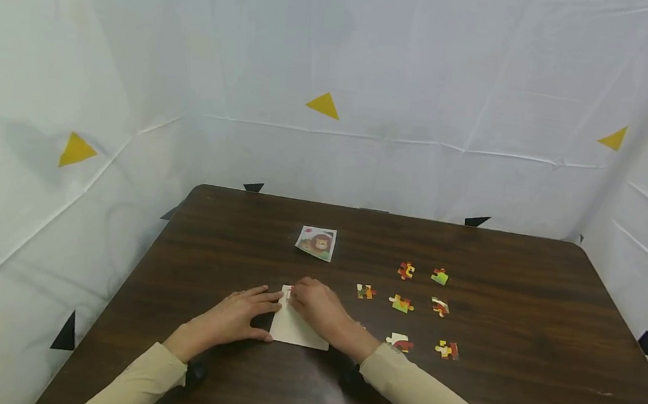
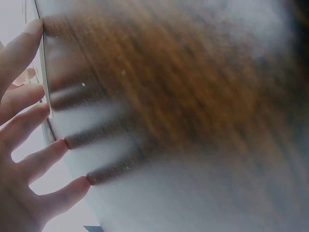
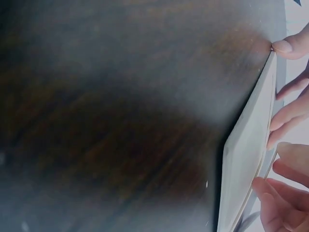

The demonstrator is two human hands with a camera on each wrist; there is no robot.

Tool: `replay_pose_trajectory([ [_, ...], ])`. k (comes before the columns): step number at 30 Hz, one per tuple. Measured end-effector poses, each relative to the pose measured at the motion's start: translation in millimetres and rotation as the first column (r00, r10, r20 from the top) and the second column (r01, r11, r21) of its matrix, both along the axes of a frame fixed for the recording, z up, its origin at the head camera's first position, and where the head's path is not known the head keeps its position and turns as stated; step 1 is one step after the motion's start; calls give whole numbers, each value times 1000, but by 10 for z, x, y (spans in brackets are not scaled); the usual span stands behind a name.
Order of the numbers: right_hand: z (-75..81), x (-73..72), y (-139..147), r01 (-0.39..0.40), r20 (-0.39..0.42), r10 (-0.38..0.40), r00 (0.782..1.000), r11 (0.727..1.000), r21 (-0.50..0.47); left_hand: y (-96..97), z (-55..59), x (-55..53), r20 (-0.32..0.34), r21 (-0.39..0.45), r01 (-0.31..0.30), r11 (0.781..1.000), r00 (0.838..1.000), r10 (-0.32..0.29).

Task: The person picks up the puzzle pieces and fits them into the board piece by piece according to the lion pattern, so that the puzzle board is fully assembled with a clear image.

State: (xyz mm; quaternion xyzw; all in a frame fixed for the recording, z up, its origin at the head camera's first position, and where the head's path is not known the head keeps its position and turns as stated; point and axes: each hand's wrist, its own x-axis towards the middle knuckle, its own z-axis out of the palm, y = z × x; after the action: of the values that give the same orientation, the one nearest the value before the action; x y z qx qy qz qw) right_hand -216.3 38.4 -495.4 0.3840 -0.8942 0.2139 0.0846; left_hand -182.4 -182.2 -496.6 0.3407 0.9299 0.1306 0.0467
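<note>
A cream puzzle board [image 1: 300, 332] lies flat on the table in front of me. My left hand [image 1: 236, 314] rests at its left side, fingers spread, with the thumb and some fingertips touching the board's edge. In the left wrist view the other fingertips press the tabletop. Over the board's far left corner, my right hand [image 1: 320, 307] pinches a small puzzle piece [image 3: 272, 163] between thumb and fingers. The right wrist view shows that piece thin and edge-on, so its picture cannot be made out. The hand covers much of the board's upper part.
Several loose puzzle pieces [image 1: 401, 304] lie spread to the right of the board, one partly hidden behind the right wrist. A small card with a lion picture [image 1: 317, 243] lies beyond the board. White sheeting [image 1: 397, 71] surrounds the dark wooden table [image 1: 525, 315].
</note>
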Motion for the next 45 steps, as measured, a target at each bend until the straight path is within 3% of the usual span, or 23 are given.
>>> replay_pose_trajectory([
  [17, -15, 26, -88, 14, -72, -5, 997, 992, 122, -11, -52, -12, -11, -1, 1, 1000, 1000, -1],
  [30, -7, 45, -140, 13, -162, 23, 987, 975, 220, -14, -55, -28, 18, 2, -10, 1000, 1000, 10],
  [38, -14, 44, -139, 38, -209, 4, 978, 980, 197, -17, -47, -40, 25, -2, -8, 1000, 1000, 8],
  [45, -38, 25, -145, 11, -172, 15, 985, 989, 149, -21, -45, -42, 20, 6, 0, 1000, 1000, 0],
])
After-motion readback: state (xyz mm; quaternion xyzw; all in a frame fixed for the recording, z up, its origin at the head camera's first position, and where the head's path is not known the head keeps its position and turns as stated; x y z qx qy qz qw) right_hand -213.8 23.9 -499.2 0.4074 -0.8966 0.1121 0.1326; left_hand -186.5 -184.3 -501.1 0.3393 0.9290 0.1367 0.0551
